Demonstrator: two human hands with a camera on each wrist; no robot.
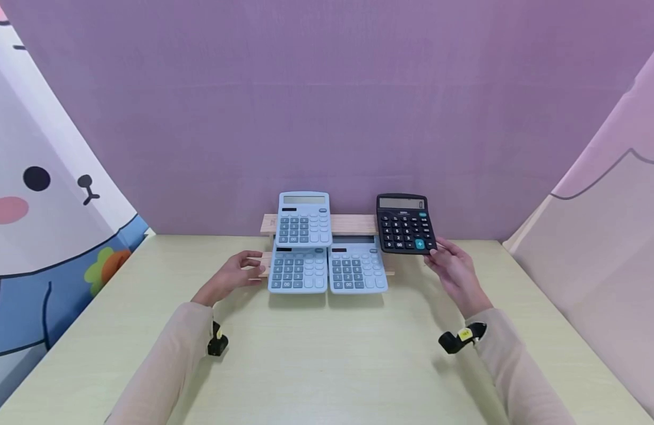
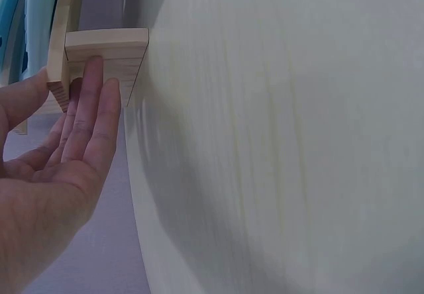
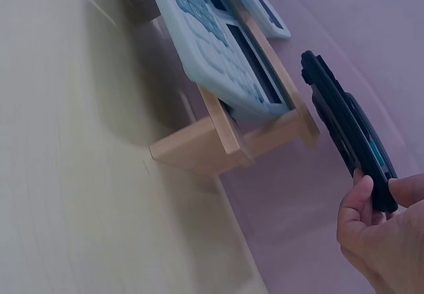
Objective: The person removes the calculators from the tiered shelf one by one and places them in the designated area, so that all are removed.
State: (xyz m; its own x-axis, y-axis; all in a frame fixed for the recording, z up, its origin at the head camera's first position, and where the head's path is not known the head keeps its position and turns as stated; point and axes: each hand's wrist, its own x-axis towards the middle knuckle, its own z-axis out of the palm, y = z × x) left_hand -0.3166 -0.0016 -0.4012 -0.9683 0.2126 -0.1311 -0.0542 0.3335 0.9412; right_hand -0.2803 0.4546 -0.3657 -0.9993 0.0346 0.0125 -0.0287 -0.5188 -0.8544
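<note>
A wooden rack [image 1: 353, 224] holds light blue calculators: one on the upper tier [image 1: 304, 219], two on the lower tier, left [image 1: 297, 273] and right [image 1: 357, 271]. My right hand [image 1: 457, 274] pinches the lower right corner of a black calculator [image 1: 406, 223], thumb on one face and fingers on the other; in the right wrist view the black calculator [image 3: 348, 132] stands apart from the rack [image 3: 225, 135]. My left hand [image 1: 231, 277] is at the rack's left end. In the left wrist view its fingers [image 2: 86, 118] extend along the wooden end piece [image 2: 106, 40], thumb beside the front rail.
The rack stands on a pale wooden table [image 1: 321, 354] near its back edge, before a purple backdrop [image 1: 327, 106]. A cartoon-printed panel [image 1: 56, 177] borders the left side, and a pink and white one [image 1: 603, 236] the right.
</note>
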